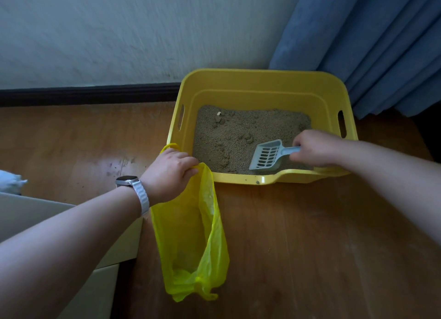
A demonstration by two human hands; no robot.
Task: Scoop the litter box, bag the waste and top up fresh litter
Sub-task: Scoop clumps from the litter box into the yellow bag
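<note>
A yellow litter box [262,80] stands on the wooden floor against the wall, holding grey-brown litter [238,132] with a few clumps. My right hand [315,148] grips the handle of a pale blue slotted scoop [266,155], whose blade rests on the litter near the front edge. My left hand [169,173] grips the handles of a thin yellow plastic bag [188,235] just left of the box's front corner. The bag hangs open down to the floor, with a little dark matter at its bottom.
A blue curtain [381,44] hangs behind the box at the right. A pale wall with a dark baseboard [88,94] runs along the back. A cream-coloured box or cabinet [114,247] sits at the lower left under my left forearm. A white object [9,180] shows at the left edge.
</note>
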